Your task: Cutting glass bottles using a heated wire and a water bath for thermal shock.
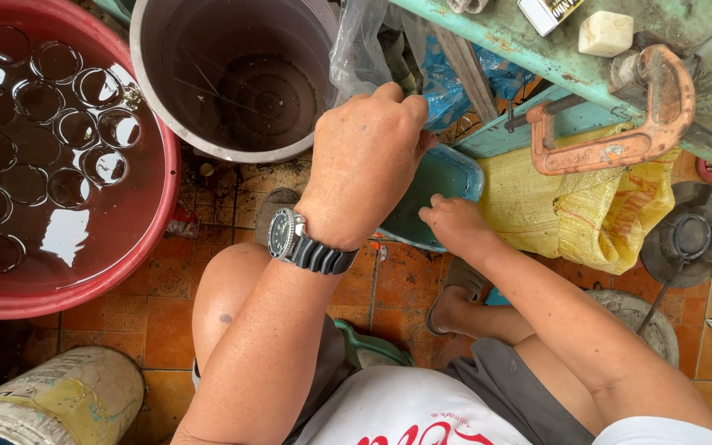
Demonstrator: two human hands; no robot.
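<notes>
Tool: a dark rod [406,80] pokes out above the left hand's knuckles; most of it is hidden, its kind hard to make out.
Left hand [364,161]: clenched round the rod, watch [290,236] on the wrist.
Right hand [452,221]: fingertips on the teal tray [447,175]; whether it grips, I cannot tell.
Tray: partly hidden behind both hands.
Near: grey bucket [236,74], clamp [636,124] on the bench, yellow sack [587,206].
Far left: red basin [59,165] of dark water, cut off, glass jars sunk in it.
</notes>
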